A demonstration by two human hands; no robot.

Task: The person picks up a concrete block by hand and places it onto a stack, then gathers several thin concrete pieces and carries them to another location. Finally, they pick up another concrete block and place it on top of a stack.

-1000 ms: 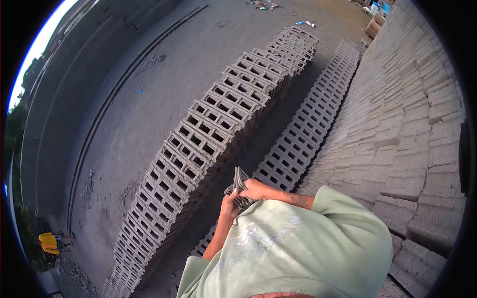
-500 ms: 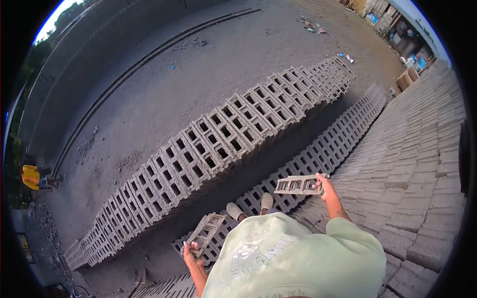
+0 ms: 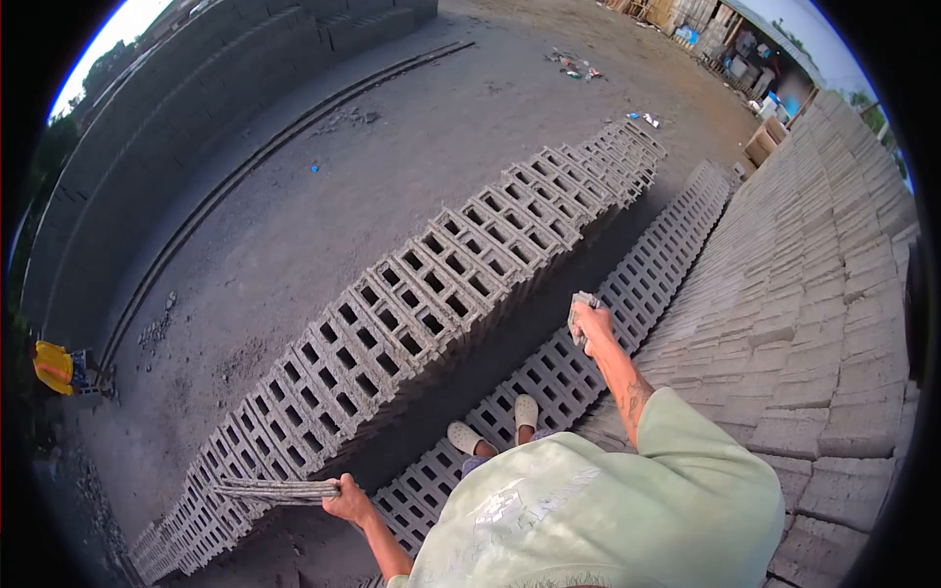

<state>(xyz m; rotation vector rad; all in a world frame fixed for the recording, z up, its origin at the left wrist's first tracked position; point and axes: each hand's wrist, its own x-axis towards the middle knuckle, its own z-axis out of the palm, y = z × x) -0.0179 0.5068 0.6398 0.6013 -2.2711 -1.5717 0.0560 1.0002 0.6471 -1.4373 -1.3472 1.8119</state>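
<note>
My left hand (image 3: 348, 501) is closed round one end of a grey, ladder-like slatted frame (image 3: 274, 490). Seen nearly edge-on, it looks like several thin bars stacked together, and it reaches out over the near end of the long row of hollow concrete blocks (image 3: 407, 284). Farther forward, my right hand (image 3: 592, 321) grips a second grey slatted frame (image 3: 576, 333), turned so that only its end shows. That hand is above the lower row of hollow blocks (image 3: 559, 365). Most of the second frame is hidden by the hand and the viewing angle.
My clogs (image 3: 526, 416) stand on the lower block row. A dark gap separates the two rows. Stacked blocks (image 3: 784, 323) rise at the right, and a grey block wall (image 3: 196, 127) curves at the left. A person in a yellow top (image 3: 55, 367) is at far left.
Both frames have turned from showing their open slots to edge-on or end-on. My right hand has moved forward and left; my left hand has swung slightly outward to the left.
</note>
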